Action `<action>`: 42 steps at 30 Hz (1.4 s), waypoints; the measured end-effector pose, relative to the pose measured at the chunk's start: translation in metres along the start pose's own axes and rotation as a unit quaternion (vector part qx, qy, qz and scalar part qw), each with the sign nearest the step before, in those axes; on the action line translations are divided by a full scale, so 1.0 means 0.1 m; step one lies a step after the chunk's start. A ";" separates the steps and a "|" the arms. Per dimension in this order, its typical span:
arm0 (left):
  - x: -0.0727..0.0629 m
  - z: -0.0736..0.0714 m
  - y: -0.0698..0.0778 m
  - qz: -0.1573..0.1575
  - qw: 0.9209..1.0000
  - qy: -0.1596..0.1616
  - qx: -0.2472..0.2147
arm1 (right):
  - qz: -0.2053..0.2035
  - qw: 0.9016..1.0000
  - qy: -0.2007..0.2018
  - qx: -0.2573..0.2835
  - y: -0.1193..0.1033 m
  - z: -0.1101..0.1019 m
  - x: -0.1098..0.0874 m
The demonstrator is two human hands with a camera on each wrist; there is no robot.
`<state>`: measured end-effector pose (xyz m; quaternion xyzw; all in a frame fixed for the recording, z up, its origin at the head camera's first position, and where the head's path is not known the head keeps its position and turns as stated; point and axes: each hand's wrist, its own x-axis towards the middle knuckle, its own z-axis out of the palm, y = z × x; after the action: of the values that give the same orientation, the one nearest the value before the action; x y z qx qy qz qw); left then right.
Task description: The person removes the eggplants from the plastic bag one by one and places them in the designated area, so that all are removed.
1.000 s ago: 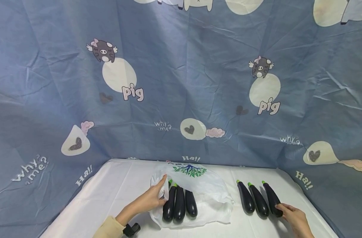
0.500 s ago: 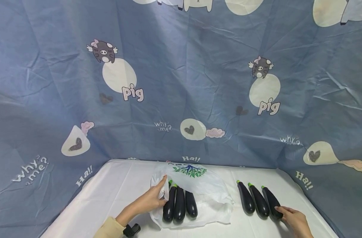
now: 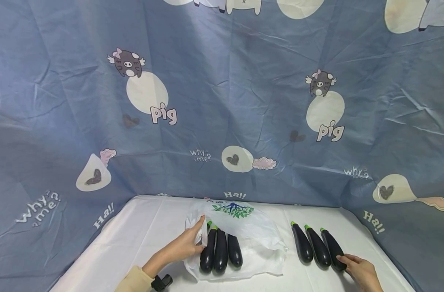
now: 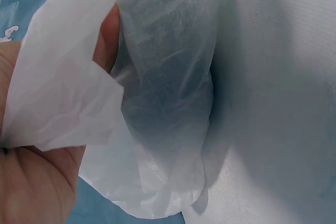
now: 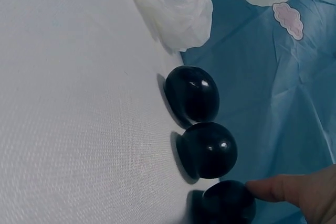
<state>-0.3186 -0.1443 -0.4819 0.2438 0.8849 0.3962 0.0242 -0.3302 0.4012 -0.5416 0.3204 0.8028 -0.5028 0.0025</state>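
Observation:
In the head view, my left hand (image 3: 185, 244) holds the open edge of a white plastic bag (image 3: 262, 255) with a green and blue tree print. The left wrist view has the bag's film (image 4: 68, 77) draped across that hand (image 4: 39, 182). Three dark eggplants (image 3: 220, 251) with green stem ends lie side by side in the bag's mouth, partly covered by it. To the right, three more lie in a slanting row: a left eggplant (image 3: 302, 243), a middle one and a right eggplant (image 3: 332, 247). My right hand (image 3: 361, 271) grips the right one's blunt lower end; its thumb (image 5: 278, 187) touches it.
A white cloth (image 3: 149, 227) covers the table. Blue printed fabric (image 3: 222, 101) hangs behind it and along both sides. A black wrist strap piece (image 3: 161, 282) sits at my left wrist, below the bag's left corner.
The right eggplant's stem end has come down and toward me, so it lies alongside the middle one. My right hand has shifted slightly left with it. The left hand stays at the bag.

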 end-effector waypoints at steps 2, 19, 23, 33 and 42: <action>0.00 0.00 -0.01 0.001 1.000 0.000 0.002 | -0.004 1.000 0.004 0.004 0.00 0.00 0.00; 0.01 -0.01 0.02 -0.002 1.000 0.002 0.011 | -0.023 1.000 0.013 -0.004 -0.17 -0.07 -0.38; 0.00 0.00 0.02 0.001 1.000 0.003 0.012 | -0.022 1.000 0.018 -0.005 -0.18 -0.09 -0.42; 0.00 0.00 0.01 -0.002 1.000 0.006 0.012 | -0.010 0.999 0.031 0.014 -0.19 -0.07 -0.39; 0.00 0.00 0.02 -0.004 1.000 0.003 0.014 | -0.018 0.998 0.052 0.039 -0.21 -0.09 -0.37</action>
<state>-0.3178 -0.1436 -0.4806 0.2393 0.8916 0.3839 0.0197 -0.3084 0.3836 -0.5083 0.3312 0.7875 -0.5162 -0.0611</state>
